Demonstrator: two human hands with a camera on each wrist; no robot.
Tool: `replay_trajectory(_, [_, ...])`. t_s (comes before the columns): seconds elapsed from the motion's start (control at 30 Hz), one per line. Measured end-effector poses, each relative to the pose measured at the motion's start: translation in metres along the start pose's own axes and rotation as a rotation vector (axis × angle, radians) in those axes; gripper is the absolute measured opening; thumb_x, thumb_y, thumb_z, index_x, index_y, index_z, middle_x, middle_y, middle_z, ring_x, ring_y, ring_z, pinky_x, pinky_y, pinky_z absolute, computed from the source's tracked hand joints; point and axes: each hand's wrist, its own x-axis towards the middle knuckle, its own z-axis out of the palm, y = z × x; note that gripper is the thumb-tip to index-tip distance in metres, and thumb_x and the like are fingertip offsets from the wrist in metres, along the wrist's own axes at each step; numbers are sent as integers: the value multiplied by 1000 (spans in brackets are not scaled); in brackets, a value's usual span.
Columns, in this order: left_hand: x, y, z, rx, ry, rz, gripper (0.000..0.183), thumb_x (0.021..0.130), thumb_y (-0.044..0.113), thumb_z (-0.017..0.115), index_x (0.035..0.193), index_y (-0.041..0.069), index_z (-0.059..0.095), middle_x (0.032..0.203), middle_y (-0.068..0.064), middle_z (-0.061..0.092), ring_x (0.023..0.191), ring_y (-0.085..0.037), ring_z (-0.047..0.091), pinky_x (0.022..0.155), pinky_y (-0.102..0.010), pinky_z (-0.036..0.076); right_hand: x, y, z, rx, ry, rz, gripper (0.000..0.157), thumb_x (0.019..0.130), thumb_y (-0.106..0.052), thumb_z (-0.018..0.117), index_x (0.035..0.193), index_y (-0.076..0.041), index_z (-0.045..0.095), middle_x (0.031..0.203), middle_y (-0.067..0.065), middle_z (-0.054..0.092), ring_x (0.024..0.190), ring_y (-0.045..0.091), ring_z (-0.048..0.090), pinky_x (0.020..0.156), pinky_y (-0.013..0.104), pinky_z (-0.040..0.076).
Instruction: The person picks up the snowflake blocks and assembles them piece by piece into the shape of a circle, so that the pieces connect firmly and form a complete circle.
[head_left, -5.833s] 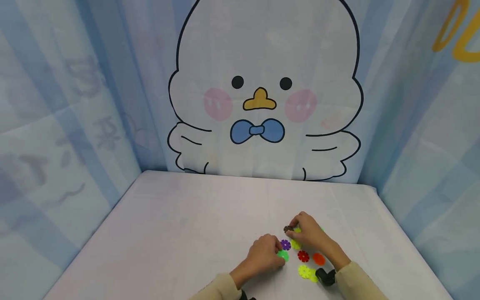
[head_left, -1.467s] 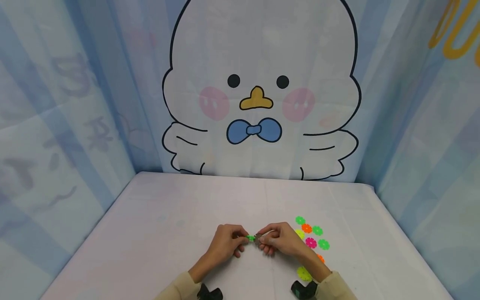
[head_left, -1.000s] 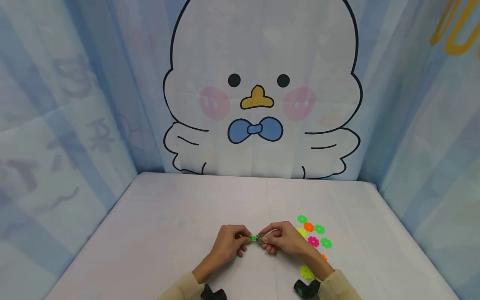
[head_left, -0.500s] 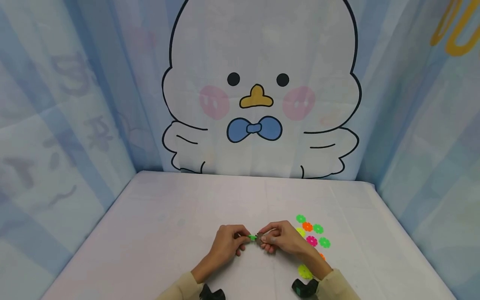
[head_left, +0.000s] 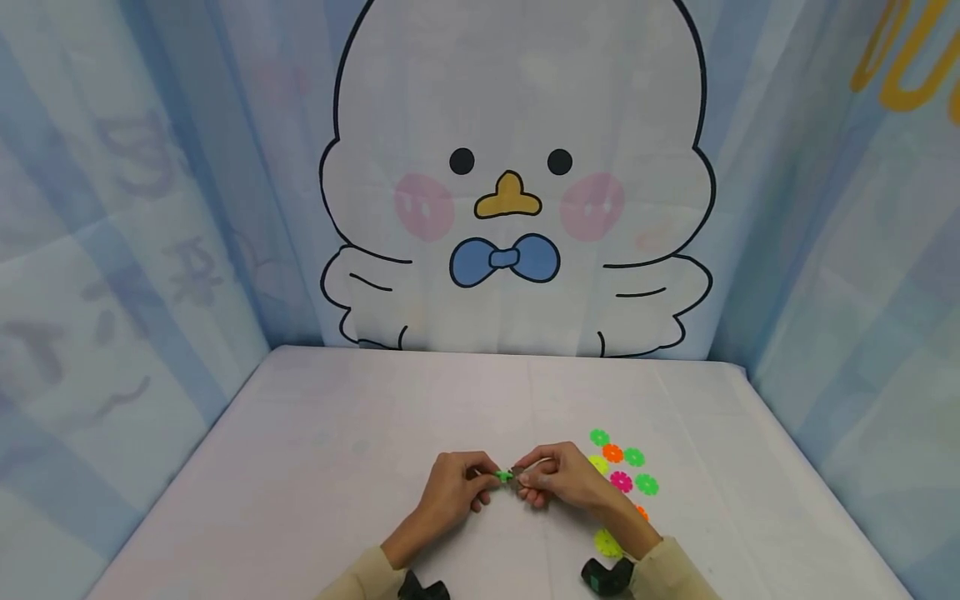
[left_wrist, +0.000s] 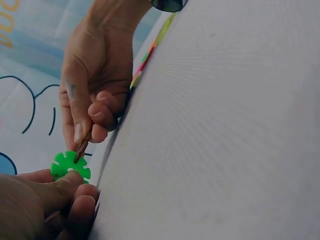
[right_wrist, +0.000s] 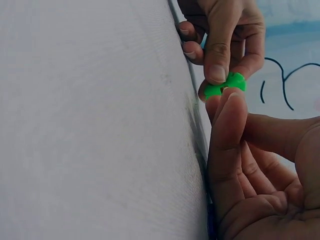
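Low over the middle of the table, my two hands meet fingertip to fingertip. The left hand [head_left: 452, 485] pinches a bright green notched snowflake disc [left_wrist: 69, 164] between thumb and forefinger. Opposite it, the right hand [head_left: 566, 477] pinches a dark brown snowflake disc [left_wrist: 81, 149], which the left wrist view shows almost edge-on. The brown disc's edge meets the green disc's rim at about a right angle; how deep it sits in a notch I cannot tell. Fingers cover most of the brown disc, and in the right wrist view it is barely visible behind the fingertips.
Several loose discs lie right of the hands, among them an orange one [head_left: 612, 453], a pink one [head_left: 621, 482] and a yellow one [head_left: 607, 543]. The right forearm partly covers some. A white cloth covers the table [head_left: 337, 450]; a printed curtain [head_left: 510, 317] stands behind it.
Several seconds ago both hands were among the discs at the right; they have since moved left and come together with the green and brown discs. Over the last second they have barely moved.
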Motion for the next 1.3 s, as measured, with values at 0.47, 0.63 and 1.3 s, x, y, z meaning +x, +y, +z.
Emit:
replay_trajectory(0.47, [0, 2, -4, -87, 11, -28, 8, 97, 4, 73, 104, 4, 75, 99, -13, 77, 57, -11, 67, 47, -25, 57, 0, -9, 4, -106, 109, 36, 26, 98, -18, 76, 116, 1, 76, 78, 8, 75, 58, 11, 61, 56, 24, 55])
replay_trajectory(0.63, [0, 3, -4, -209, -10, -114, 28, 100, 10, 71, 125, -4, 66, 111, -18, 75, 59, -14, 71, 52, -32, 62, 1, -9, 4, -118, 148, 76, 25, 96, -22, 79, 112, -3, 78, 69, 0, 68, 55, 10, 55, 55, 24, 50])
replay_trajectory(1.3, [-1, 8, 2, -392, -132, -278, 23, 99, 15, 73, 108, -6, 73, 93, -16, 82, 55, -6, 66, 51, -22, 57, 0, -8, 9, -129, 166, 42, 24, 98, -21, 76, 112, -2, 78, 78, 4, 78, 51, 7, 48, 47, 20, 38])
